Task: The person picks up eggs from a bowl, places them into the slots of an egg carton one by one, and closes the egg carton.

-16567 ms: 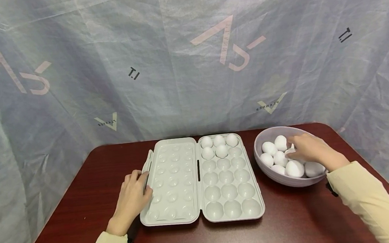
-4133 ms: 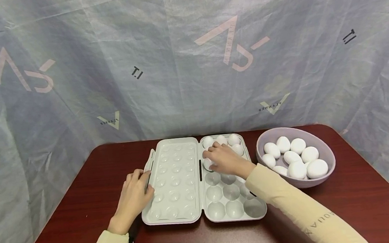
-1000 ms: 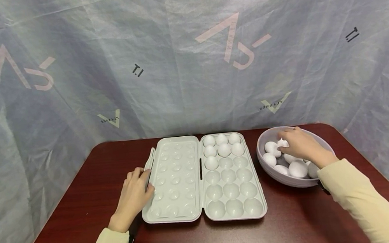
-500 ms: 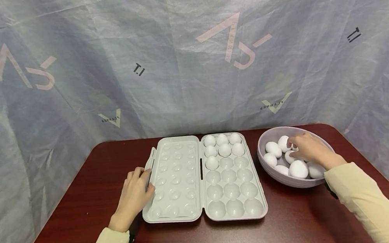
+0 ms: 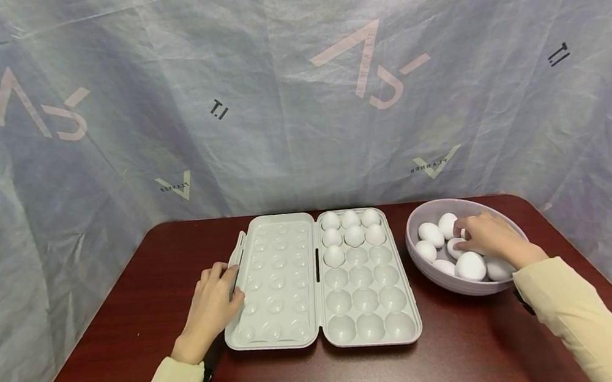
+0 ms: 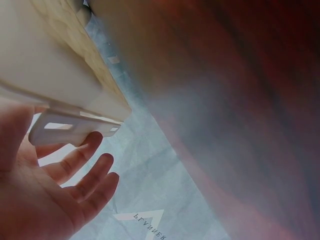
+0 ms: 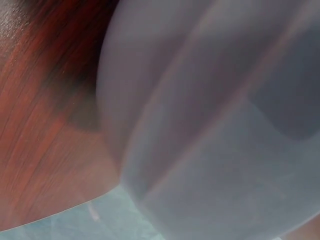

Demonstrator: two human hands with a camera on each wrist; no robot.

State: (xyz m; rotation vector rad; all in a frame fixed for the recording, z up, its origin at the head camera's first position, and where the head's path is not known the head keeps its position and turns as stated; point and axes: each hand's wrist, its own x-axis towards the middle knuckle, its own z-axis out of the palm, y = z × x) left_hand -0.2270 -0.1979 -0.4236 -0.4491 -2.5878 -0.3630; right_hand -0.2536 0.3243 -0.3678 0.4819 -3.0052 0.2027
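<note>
An off-white egg box lies open on the table, its lid (image 5: pixel 273 286) on the left and its cupped tray (image 5: pixel 364 300) on the right. White eggs (image 5: pixel 354 235) fill the two back rows of the tray, and one egg (image 5: pixel 334 256) sits in the third row's left cup. My left hand (image 5: pixel 209 311) holds the lid's left edge by the latch flap (image 6: pixel 70 131), thumb on the inner side. Inside the lilac bowl (image 5: pixel 425 275), my right hand (image 5: pixel 490 238) has its thumb and fingers around an egg (image 5: pixel 464 234), mostly hidden by the hand.
Several more eggs (image 5: pixel 471 267) lie in the bowl, at the right of the dark red table (image 5: pixel 368 372). A grey fabric sheet (image 5: pixel 277 126) hangs behind the table's back edge. The right wrist view is mostly filled by the bowl's blurred outside (image 7: pixel 200 125).
Since about four seconds ago my right hand has left an egg in the third row and returned to the bowl. Within the bowl it shifted right to another egg. My left hand stays put.
</note>
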